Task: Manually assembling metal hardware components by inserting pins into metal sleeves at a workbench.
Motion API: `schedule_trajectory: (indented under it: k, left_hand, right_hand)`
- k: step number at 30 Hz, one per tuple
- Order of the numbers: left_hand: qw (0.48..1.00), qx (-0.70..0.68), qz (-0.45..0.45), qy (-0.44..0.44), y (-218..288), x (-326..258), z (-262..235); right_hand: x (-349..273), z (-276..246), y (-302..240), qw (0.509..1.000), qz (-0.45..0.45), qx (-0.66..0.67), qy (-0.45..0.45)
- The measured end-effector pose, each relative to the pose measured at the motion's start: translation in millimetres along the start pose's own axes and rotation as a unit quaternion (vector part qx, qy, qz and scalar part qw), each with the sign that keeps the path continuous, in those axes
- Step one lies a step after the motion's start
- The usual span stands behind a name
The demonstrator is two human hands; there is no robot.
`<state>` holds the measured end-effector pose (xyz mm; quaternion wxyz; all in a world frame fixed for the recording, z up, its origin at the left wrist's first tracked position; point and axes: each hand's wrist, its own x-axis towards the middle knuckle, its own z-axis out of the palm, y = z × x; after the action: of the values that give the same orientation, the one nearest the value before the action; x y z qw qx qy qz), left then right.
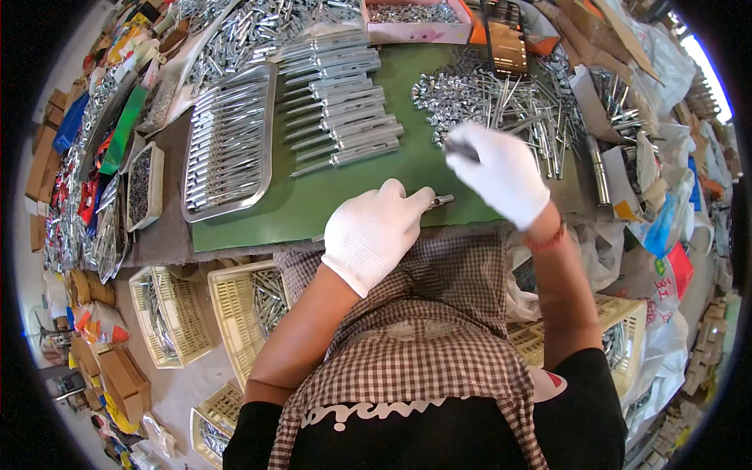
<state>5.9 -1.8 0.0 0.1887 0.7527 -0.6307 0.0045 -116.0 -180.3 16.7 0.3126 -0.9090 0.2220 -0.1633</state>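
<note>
Near: checked brown-and-white apron (439, 313) over the lap; cream slotted plastic baskets (235, 309) of metal parts at near left, one more at near right.

Left hand (374, 229), white knit glove: closed around a short silver metal rod (441, 200), whose tip juts out to the right at the near edge of the green work mat (352, 196).

Right hand (501, 172), white knit glove: raised over the mat, fingers pinched on a small dark piece (462, 149), blurred, kind not clear.

Step, as judged: fitting a small piece to the rod end. The next move calls for lining piece and tip up squarely.

Middle: row of finished silver rods (345, 110); steel tray (227, 141) of the same at left; loose heap of silver fittings (501, 98) at right.

Far: pink-sided cardboard box (415, 31) of small parts.

Left edge: bright red, green and blue packets (102, 157), flat. Right: red-and-white plastic bags (666, 266).
</note>
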Motion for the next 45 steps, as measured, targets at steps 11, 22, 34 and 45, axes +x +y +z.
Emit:
schedule_trajectory:
  k: [11, 22, 34, 45]
  left_hand:
    - [1.000, 0.008, -0.004, -0.024, 9, 2, 0]
    - [0.999, 0.004, -0.024, -0.038, 11, 1, 0]
    - [0.998, -0.011, -0.021, -0.053, 8, 2, -1]
    - [0.998, -0.026, -0.019, -0.055, 7, 3, -3]
  right_hand:
    - [-59, 36, -4, 0.988, -0.068, -0.039, 0.130]
    - [-13, 13, 25, 0.969, 0.094, -0.136, 0.186]
    - [-38, 13, 14, 0.979, 0.063, -0.154, 0.117]
    - [-58, 27, -10, 0.998, -0.018, -0.016, 0.064]
